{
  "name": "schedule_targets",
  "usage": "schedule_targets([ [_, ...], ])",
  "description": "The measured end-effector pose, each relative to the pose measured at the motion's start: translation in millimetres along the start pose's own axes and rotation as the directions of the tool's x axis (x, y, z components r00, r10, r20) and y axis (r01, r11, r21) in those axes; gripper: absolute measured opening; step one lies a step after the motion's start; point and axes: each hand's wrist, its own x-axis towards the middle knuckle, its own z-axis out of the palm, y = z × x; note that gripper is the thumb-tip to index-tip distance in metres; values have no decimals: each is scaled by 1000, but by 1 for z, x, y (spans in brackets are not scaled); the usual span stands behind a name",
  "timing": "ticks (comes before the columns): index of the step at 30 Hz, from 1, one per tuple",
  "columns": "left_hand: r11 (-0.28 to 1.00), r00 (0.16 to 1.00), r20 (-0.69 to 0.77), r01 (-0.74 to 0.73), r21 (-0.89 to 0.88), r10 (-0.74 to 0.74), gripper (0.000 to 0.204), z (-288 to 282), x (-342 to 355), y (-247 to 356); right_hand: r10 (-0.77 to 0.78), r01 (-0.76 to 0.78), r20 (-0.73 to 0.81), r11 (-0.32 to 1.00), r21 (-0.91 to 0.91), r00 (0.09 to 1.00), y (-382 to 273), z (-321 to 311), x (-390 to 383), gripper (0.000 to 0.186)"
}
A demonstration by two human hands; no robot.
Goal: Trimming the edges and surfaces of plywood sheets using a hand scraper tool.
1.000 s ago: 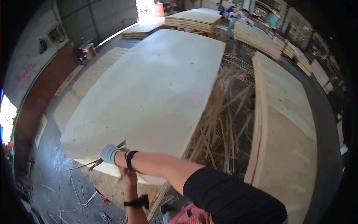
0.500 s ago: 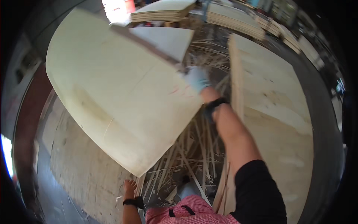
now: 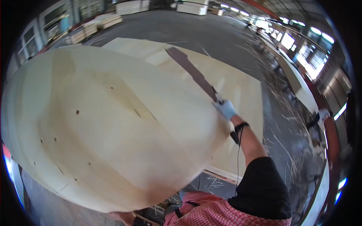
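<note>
A large pale wood sheet [image 3: 113,124] with brown streaks and small dark knots fills the left and middle, raised and close to me. My left hand [image 3: 122,217] is closed at its near lower edge, with the fingers partly hidden under the sheet. My right hand [image 3: 225,109], in a white glove, is closed round the handle end of a long flat brown blade [image 3: 190,71]. The blade points away to the upper left, beside the sheet's far right edge. Below it lies another pale wood sheet [image 3: 241,94], on a stack.
Grey floor [image 3: 158,24] stretches beyond, with stacked boards [image 3: 192,7] at the back. Thin wood strips [image 3: 281,98] litter the floor on the right. A reddish-brown beam [image 3: 332,143] runs along the right, where a white glove-like shape [image 3: 323,113] shows.
My view has swung round to another part of the hall. The raised sheet now fills more of the view. My left hand, earlier apart from the sheet, is at its edge; my right still holds the blade.
</note>
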Motion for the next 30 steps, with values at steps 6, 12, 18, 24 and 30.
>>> schedule_targets([
  [6,927,979,199,120,-354,-51,47,-18,135,72,246,-140,-248,915,377,937,75,51,-199,46],
  [12,741,935,232,354,-571,-268,50,-50,231,59,544,-382,-286,798,466,789,65,75,-331,39],
  [18,747,958,131,282,-602,-256,37,45,344,65,459,-250,-722,888,386,517,48,69,-351,40],
  [24,912,891,393,335,-236,-225,30,180,327,15,631,-686,-502,721,98,592,138,60,-338,54],
  [30,989,960,279,78,-130,-39,30,249,331,-21,767,-660,-295,640,393,569,227,76,-320,51],
])
